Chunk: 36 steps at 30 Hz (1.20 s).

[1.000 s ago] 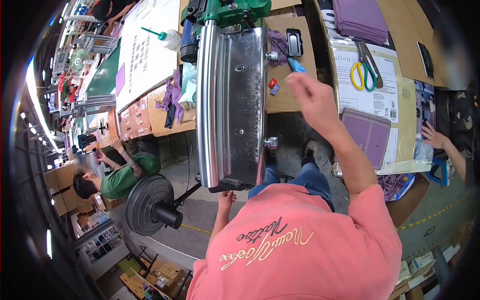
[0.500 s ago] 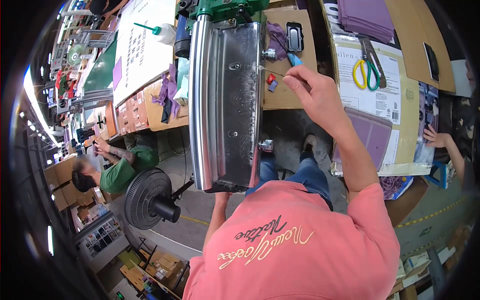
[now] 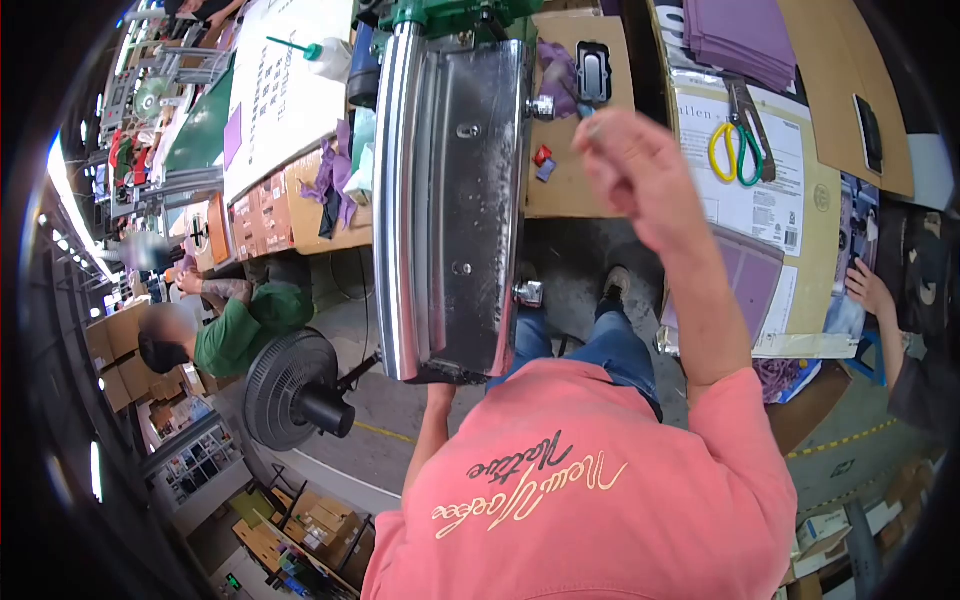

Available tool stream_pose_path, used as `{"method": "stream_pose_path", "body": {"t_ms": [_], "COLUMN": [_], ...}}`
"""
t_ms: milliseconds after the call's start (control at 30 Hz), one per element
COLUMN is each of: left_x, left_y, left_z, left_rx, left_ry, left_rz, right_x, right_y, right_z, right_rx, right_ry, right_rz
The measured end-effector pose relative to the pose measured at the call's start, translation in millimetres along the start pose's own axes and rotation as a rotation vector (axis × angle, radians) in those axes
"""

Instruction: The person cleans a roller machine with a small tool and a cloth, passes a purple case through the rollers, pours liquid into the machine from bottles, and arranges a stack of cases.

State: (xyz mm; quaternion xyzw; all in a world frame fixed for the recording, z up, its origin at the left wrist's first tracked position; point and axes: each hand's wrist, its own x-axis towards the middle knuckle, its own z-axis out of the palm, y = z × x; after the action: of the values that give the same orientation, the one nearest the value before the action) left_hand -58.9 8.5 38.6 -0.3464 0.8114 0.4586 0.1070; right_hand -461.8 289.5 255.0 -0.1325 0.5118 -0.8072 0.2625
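Observation:
My right hand [image 3: 635, 170] is raised to the right of the long metal machine [image 3: 470, 200]. Its fingers look pinched together, blurred by motion; whatever they hold, if anything, is too small to tell. Near them on the cardboard lie a small red piece [image 3: 542, 155], a blue-grey piece [image 3: 546, 170], a purple cloth scrap [image 3: 557, 80] and a black-rimmed tray [image 3: 593, 72]. Only the wrist side of my left hand [image 3: 439, 394] shows at the machine's lower end, and its fingers are hidden behind it.
On the right table are scissors [image 3: 735, 152], stacked purple sheets [image 3: 742, 40], a phone [image 3: 868, 134] and a purple panel [image 3: 735, 275]. Another person's hand [image 3: 870, 288] rests at its far edge. A fan [image 3: 300, 392] and a person in green [image 3: 245, 325] are on the left.
My right hand moved left toward the machine's edge, then back right and slightly up. My left hand slid out of sight behind the machine's lower end.

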Motion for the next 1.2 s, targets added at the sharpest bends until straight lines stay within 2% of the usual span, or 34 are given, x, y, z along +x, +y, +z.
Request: {"method": "stream_pose_path", "body": {"t_ms": [33, 67, 367, 567, 700, 800, 867, 1033, 1067, 1200], "left_x": [-8, -9, -22, -36, -34, -31, -33, -45, -48, -58], "left_y": [-10, -10, 21, 7, 2, 0, -2, -18, -21, -37], "left_z": [0, 1, -3, 1, 13, 21, 24, 24, 25, 27], "left_rx": [0.068, 0.068, -0.283, -0.308, -0.318, -0.319, -0.32, -0.336, -0.339, -0.355], "left_ry": [-0.013, -0.017, 0.008, 0.056, 0.077, 0.086, 0.094, 0.109, 0.109, 0.109], "left_rz": [0.109, 0.1, -0.332, -0.384, -0.401, -0.405, -0.408, -0.417, -0.422, -0.43], "right_x": [-4, -7, -27, -51, -52, -45, -41, -40, -42, -49], "right_y": [0, 1, 28, 36, 28, 24, 27, 25, 22, -5], "right_z": [-2, -3, -22, -21, 7, 19, 22, 29, 31, 40], "right_rx": [0.33, 0.333, -0.066, -0.29, -0.885, -1.028, -1.155, -1.395, -1.4, -0.764], "right_ry": [-0.02, -0.017, 0.061, 0.037, -0.016, -0.02, -0.008, -0.029, -0.03, 0.172], "right_rz": [0.055, 0.064, 0.157, 0.183, -0.08, -0.181, -0.33, -0.323, -0.323, -0.197]}}
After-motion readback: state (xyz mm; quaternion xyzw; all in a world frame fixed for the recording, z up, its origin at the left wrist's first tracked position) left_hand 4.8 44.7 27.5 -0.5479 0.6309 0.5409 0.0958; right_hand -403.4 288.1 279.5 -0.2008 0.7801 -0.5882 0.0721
